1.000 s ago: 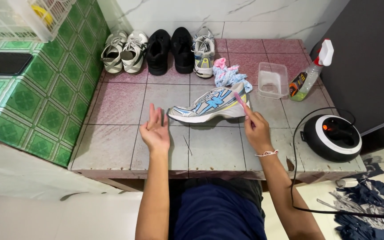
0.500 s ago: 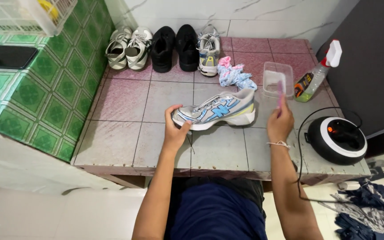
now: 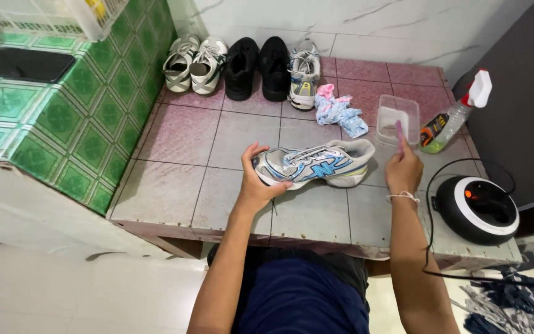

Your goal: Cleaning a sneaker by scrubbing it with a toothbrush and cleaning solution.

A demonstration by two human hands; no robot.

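Two hands work at the tiled counter [image 3: 174,185]: the left hand [image 3: 256,185] grips the toe of a silver-blue sneaker [image 3: 313,166] lying mid-counter, the right hand [image 3: 403,170] pinches a pink brush [image 3: 399,131]. A loose swing could tip the plastic tub [image 3: 398,117] beyond.

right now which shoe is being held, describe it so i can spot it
On the pink tiled table, ahead of the row of shoes at the wall, one sneaker lies alone. The left hand grips its toe; it alone is silver with blue trim.
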